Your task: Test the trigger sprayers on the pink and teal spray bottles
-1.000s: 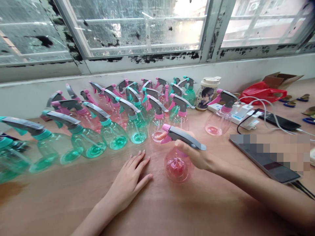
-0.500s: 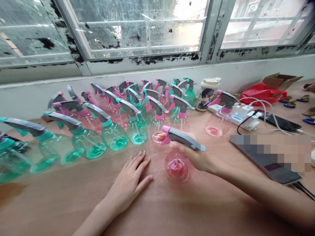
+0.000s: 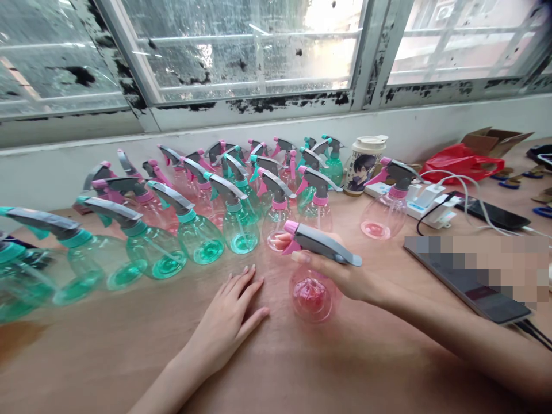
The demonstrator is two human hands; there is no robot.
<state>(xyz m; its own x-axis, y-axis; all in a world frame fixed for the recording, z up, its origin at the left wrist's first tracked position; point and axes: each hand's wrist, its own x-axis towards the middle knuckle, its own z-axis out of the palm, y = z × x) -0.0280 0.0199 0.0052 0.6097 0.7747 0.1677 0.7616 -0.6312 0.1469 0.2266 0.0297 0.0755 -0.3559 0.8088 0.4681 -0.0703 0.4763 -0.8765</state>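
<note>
My right hand (image 3: 340,273) is closed around the neck of a pink spray bottle (image 3: 314,299), just below its grey and pink trigger head. The bottle stands near the middle of the table, its nozzle pointing left. Part of its neck is hidden behind my fingers. Flat on the tabletop to its left lies my left hand (image 3: 233,307), fingers stretched out and nothing in them. Beyond that hand, a row of green spray bottles (image 3: 200,241) runs to the left, with several pink spray bottles (image 3: 278,227) among and behind them. Another pink spray bottle (image 3: 383,215) stands apart at the right.
At the back stands a white lidded cup (image 3: 364,167) with a printed figure. A power strip (image 3: 425,204) with cables, a dark phone (image 3: 494,211), a tablet-like device (image 3: 457,282), a red plastic bag (image 3: 461,164) and a cardboard box (image 3: 495,141) lie to the right. Windows rise behind.
Both hands and the held spray bottle stay almost where they were. At the far right edge, a hand seen earlier is gone and a dark object shows there.
</note>
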